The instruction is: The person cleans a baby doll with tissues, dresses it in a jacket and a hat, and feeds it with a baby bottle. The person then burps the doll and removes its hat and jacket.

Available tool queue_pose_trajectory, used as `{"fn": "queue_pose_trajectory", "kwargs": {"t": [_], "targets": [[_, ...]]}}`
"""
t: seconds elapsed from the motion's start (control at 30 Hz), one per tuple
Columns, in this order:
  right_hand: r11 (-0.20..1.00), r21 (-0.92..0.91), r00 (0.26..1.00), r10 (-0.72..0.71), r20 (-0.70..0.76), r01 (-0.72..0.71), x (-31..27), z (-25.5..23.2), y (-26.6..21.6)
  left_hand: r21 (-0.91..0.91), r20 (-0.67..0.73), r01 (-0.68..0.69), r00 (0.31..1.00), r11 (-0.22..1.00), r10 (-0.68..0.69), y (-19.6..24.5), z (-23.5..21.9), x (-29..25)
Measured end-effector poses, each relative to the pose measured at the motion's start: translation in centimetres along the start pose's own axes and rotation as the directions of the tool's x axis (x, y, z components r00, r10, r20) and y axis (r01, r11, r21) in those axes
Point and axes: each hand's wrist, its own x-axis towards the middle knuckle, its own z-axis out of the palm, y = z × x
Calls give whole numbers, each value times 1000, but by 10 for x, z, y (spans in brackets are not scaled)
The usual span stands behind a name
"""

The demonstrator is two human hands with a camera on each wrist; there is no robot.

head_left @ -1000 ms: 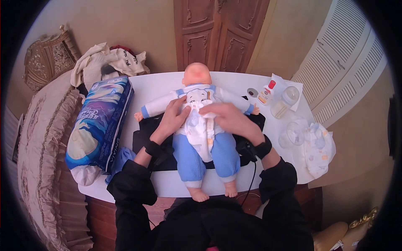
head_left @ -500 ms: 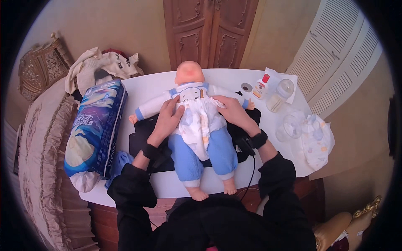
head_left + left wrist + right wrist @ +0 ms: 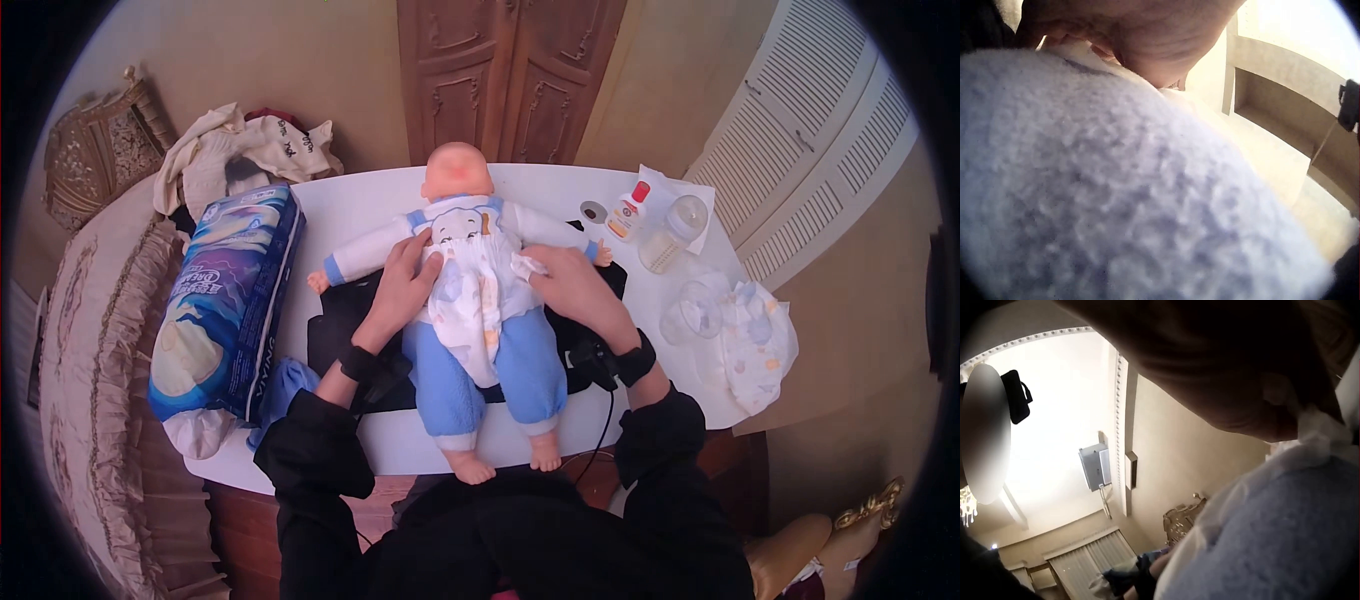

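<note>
A baby doll [image 3: 465, 225] in a white top and blue trousers lies on its back on the table. A white printed diaper [image 3: 468, 300] covers its belly and crotch over the clothes. My left hand [image 3: 405, 285] rests on the diaper's waist edge at the doll's left-of-view side, fingers and thumb laid along it. On the other side my right hand [image 3: 572, 287] pinches a white side wing of the diaper [image 3: 1322, 428], pulled out from the waist. In the left wrist view, the blue trouser cloth [image 3: 1116, 187] fills the front, with my palm above it.
A blue diaper pack [image 3: 225, 310] stands at the table's left edge. Toward the right are a red-capped bottle [image 3: 628, 212], a baby bottle [image 3: 675, 235], a clear cup [image 3: 692, 312] and another diaper [image 3: 757, 345]. Black cloth [image 3: 340, 340] lies under the doll.
My right hand came across from the diaper's middle to its right side, then shifted slightly outward with the side wing. My left hand has stayed at the left waist edge.
</note>
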Motion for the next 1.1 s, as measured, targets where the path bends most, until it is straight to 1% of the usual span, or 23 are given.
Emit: {"fn": "queue_pose_trajectory", "kwargs": {"t": [0.07, 0.1, 0.13, 0.17, 0.2, 0.27, 0.3, 0.37, 0.4, 0.47, 0.5, 0.53, 0.6, 0.63, 0.67, 0.8, 0.87, 0.93, 0.97, 1.0, 1.03, 1.07, 1.1], "targets": [[998, 11, 995, 70, -67, -69, 12, -7, -10, -4, 1, 0, 1000, 1000, 0, -1, 0, -1], [997, 13, 995, 74, -65, -73, 22, -4, -9, -1, 0, -5, 1000, 1000, 5, -1, 0, -1], [999, 16, 986, -37, -160, 40, 38, 1, -6, 2, 0, -12, 1000, 1000, 12, -1, 0, -1], [988, 7, 956, -147, -254, 154, 54, 5, 1, 2, 2, -13, 1000, 1000, 13, -1, 1, -1], [988, 7, 956, -147, -255, 154, 71, 12, 13, 2, 1, -11, 1000, 1000, 11, 0, 1, -2], [977, -114, 972, -196, -127, 181, 99, 25, 35, 4, -8, -10, 1000, 1000, 10, -1, 0, -2], [976, -115, 971, -202, -127, 188, 101, 25, 34, -6, -7, -12, 1000, 1000, 12, -1, 1, -2], [977, -134, 986, -162, 41, 166, 103, 22, 34, -15, -13, -14, 1000, 1000, 14, -3, 0, -2], [976, -135, 985, -166, 44, 171, 103, 17, 32, -5, -13, -23, 1000, 1000, 23, -2, -1, -2], [934, -317, 979, -112, 171, 163, 103, 7, 30, 4, -13, -28, 1000, 1000, 28, 1, -1, -3], [934, -317, 978, -112, 174, 164, 106, 6, 29, -6, -8, -5, 1000, 1000, 5, 4, -1, -3], [922, -363, 981, -77, 180, 139, 110, 4, 28, -16, 1, 16, 1000, 1000, -16, 6, -1, -3], [906, -409, 983, -38, 182, 111, 113, 8, 24, -12, -5, 7, 1000, 1000, -7, 2, 0, -3], [955, -258, 988, -132, 77, 148, 114, 15, 19, -6, -13, -2, 1000, 1000, 2, 0, 1, -3], [973, -107, 977, -208, -43, 203, 114, 19, 16, -7, -12, -4, 1000, 1000, 4, -1, 1, -3], [979, -58, 981, -195, -9, 194, 105, 25, 29, 14, -25, -16, 1000, 1000, 17, -3, 1, -3], [976, -183, 993, -110, 51, 117, 94, 13, 33, 0, -39, -12, 999, 1000, 12, -1, 0, -3], [978, -188, 996, -88, 20, 91, 87, 1, 27, 21, -46, 67, 997, 998, -66, -1, -9, 0], [980, -191, 998, -63, -10, 60, 86, -1, 23, 192, -139, -37, 988, 981, 64, -10, -15, 5], [981, -185, 998, -68, -3, 67, 88, 1, 19, 366, -203, -118, 958, 923, 203, -22, -24, 10], [984, -129, 984, -141, -111, 127, 92, 3, 15, 486, -204, -72, 960, 871, 193, -22, -36, 13], [978, -79, 953, -204, -223, 191, 95, 4, 11, 623, -189, 32, 976, 781, 111, -24, -47, 13], [972, -27, 954, -233, -190, 232, 100, 5, 4, 693, -118, 60, 993, 718, 31, -34, -55, 15]]}}
